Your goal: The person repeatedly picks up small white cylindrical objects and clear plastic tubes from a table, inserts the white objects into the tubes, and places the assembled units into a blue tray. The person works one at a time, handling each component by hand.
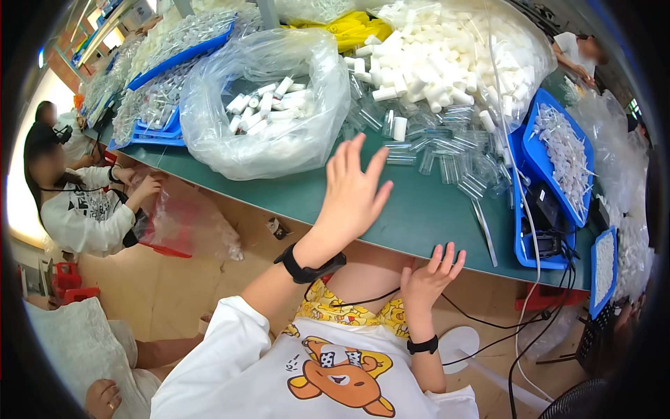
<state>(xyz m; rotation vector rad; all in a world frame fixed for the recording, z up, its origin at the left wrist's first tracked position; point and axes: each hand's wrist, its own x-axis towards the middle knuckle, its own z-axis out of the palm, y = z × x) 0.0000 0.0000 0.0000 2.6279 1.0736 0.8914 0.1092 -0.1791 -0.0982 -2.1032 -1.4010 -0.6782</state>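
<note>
My left hand (352,188) reaches over the green table (412,216) with its fingers spread and nothing in it. Just beyond its fingertips lie loose clear tubes (447,150) and a few white caps (399,128). To the left of those fingers, an open clear plastic bag (209,133) holds white-capped pieces (269,105). My right hand (429,279) is at the table's near edge, palm up, fingers apart and empty. A thin metal strip, perhaps tweezers (484,234), lies on the table to the right of it.
A large heap of white caps (440,49) lies at the back, beside a yellow bag (349,29). Blue trays (520,223) with small white parts and cables stand right; more blue trays (150,133) stand left. At left, a person (87,209) handles a clear bag; another sits nearer.
</note>
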